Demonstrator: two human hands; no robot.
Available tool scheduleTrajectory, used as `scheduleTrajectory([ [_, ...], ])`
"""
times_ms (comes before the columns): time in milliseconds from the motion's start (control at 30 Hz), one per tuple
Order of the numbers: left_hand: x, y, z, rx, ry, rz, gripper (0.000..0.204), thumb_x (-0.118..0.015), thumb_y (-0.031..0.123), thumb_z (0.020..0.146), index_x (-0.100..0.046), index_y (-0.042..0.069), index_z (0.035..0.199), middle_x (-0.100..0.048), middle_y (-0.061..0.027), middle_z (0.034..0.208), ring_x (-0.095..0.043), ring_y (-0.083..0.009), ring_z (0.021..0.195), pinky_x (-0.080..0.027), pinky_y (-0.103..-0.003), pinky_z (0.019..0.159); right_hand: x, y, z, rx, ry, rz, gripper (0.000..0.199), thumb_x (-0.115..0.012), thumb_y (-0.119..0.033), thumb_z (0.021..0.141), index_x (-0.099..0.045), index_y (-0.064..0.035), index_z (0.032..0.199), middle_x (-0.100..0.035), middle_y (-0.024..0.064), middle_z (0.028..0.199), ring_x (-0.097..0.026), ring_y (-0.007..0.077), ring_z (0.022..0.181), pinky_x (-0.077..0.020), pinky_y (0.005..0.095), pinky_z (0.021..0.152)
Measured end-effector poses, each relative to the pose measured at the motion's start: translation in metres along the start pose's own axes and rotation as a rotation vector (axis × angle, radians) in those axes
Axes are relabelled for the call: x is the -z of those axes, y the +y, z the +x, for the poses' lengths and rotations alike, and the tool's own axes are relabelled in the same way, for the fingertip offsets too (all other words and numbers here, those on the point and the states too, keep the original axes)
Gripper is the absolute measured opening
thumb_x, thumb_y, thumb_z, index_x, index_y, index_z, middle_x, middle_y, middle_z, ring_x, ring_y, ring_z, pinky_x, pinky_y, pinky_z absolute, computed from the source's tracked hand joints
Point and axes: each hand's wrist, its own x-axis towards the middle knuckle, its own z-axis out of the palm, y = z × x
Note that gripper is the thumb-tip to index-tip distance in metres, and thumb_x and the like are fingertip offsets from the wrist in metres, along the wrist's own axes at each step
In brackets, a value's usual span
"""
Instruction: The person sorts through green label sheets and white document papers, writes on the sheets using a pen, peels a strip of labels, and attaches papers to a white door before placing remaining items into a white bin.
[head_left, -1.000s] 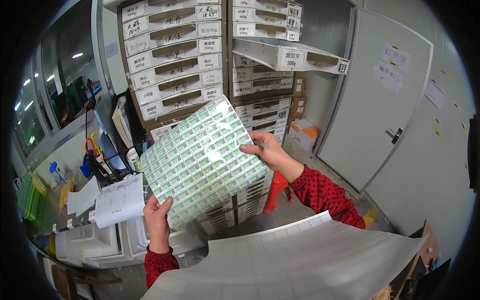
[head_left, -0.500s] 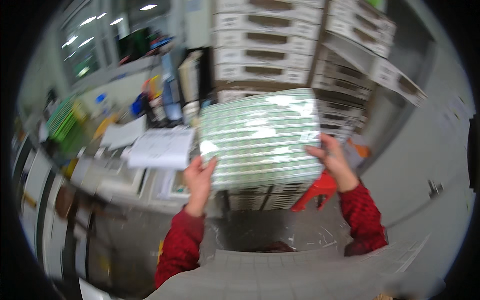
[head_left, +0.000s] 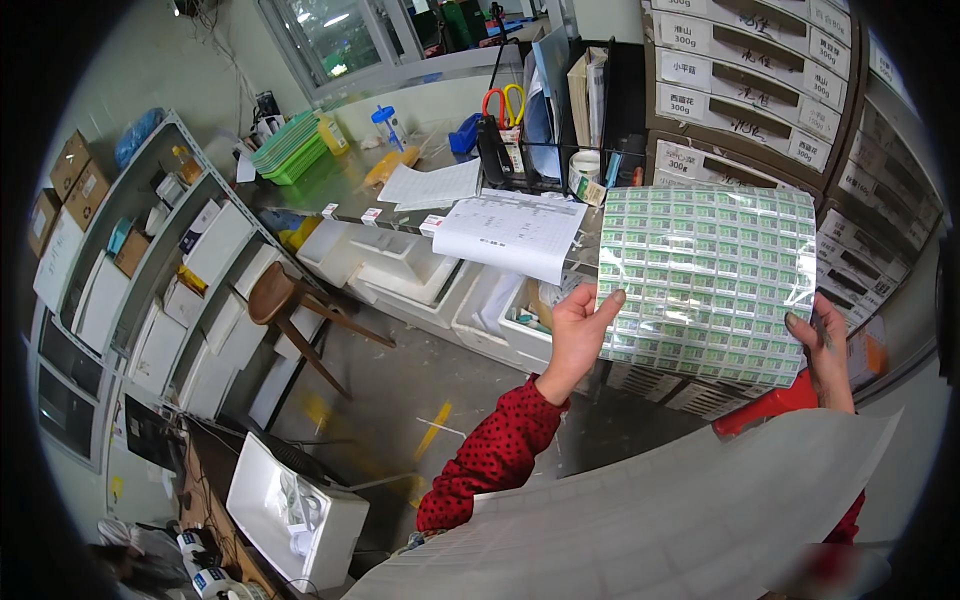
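Note:
I hold up a large clear-wrapped sheet of small green-and-white labelled packets (head_left: 706, 283) in front of me. My left hand (head_left: 578, 330) grips its lower left edge, thumb over the front. At the lower right edge, my right hand (head_left: 822, 345) pinches the sheet with its fingers behind it. Both sleeves are red with dark dots. A big pale sheet of paper (head_left: 660, 520) lies close under my arms and hides my right forearm.
Behind the sheet stands a wall of labelled drawers (head_left: 760, 60). A steel counter (head_left: 330, 180) carries papers (head_left: 510, 235), a file rack and green trays (head_left: 290, 145). White bins (head_left: 400, 270) sit under it, a wooden stool (head_left: 285, 300) and shelves (head_left: 150, 270) to the left, a white box (head_left: 295, 510) on the floor.
The view has swung left and downward, so the counter, stool and shelves now show. The packet sheet has gone from tilted to nearly level, still held in both hands.

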Motion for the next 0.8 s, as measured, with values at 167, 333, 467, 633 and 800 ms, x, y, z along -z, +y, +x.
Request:
scheduleTrajectory([
  [167, -0.001, 0.005, 0.000, 0.044, 0.017, -0.018, 0.010, -0.064, 0.005, 0.092, -0.064, -0.003, 0.098, -0.070, -0.0057, 0.091, -0.061, -0.0057, 0.077, -0.049, -0.021, 0.067, -0.001, 0.002, 0.005, -0.020, -0.010, -0.014, 0.040, -0.070, -0.012, 0.079, -0.062, 0.0017, 0.116, -0.067, 0.0053, 0.107, -0.061, 0.0122, 0.095, -0.0453, 0.0269, 0.090],
  [333, -0.005, 0.008, -0.001, 0.057, 0.028, -0.037, 0.011, -0.065, 0.005, 0.091, -0.064, -0.003, 0.098, -0.069, -0.0047, 0.091, -0.060, -0.0050, 0.077, -0.048, -0.020, 0.068, -0.001, 0.002, 0.004, -0.037, -0.014, 0.013, 0.040, -0.071, -0.013, 0.079, -0.063, 0.0019, 0.115, -0.067, 0.0055, 0.106, -0.061, 0.0112, 0.094, -0.0454, 0.0263, 0.089],
  [467, -0.005, 0.013, -0.004, 0.086, 0.060, -0.017, 0.010, -0.067, 0.006, 0.090, -0.064, -0.002, 0.096, -0.068, -0.0021, 0.089, -0.056, -0.0025, 0.076, -0.045, -0.018, 0.066, -0.003, 0.010, 0.008, -0.017, -0.024, -0.020, 0.041, -0.070, -0.012, 0.079, -0.062, 0.0028, 0.117, -0.067, 0.0052, 0.107, -0.060, 0.0126, 0.096, -0.0452, 0.0275, 0.090],
  [633, 0.018, 0.008, 0.007, 0.074, 0.042, 0.147, 0.018, -0.071, 0.012, 0.086, -0.066, 0.000, 0.100, -0.065, 0.0013, 0.086, -0.054, -0.0035, 0.077, -0.044, -0.021, 0.071, 0.012, 0.027, 0.017, 0.058, 0.104, -0.222, 0.041, -0.071, -0.008, 0.080, -0.061, 0.0017, 0.119, -0.066, 0.0066, 0.107, -0.059, 0.0161, 0.099, -0.0440, 0.0273, 0.090],
  [800, 0.014, 0.046, 0.008, 0.083, -0.028, -0.126, 0.025, -0.059, 0.015, 0.094, -0.062, -0.004, 0.109, -0.067, -0.0071, 0.097, -0.061, -0.0105, 0.086, -0.049, -0.024, 0.078, -0.013, 0.007, 0.039, -0.014, 0.014, 0.164, 0.031, -0.072, -0.008, 0.084, -0.061, 0.0042, 0.110, -0.066, 0.0075, 0.101, -0.061, 0.0133, 0.090, -0.0491, 0.0266, 0.081],
])
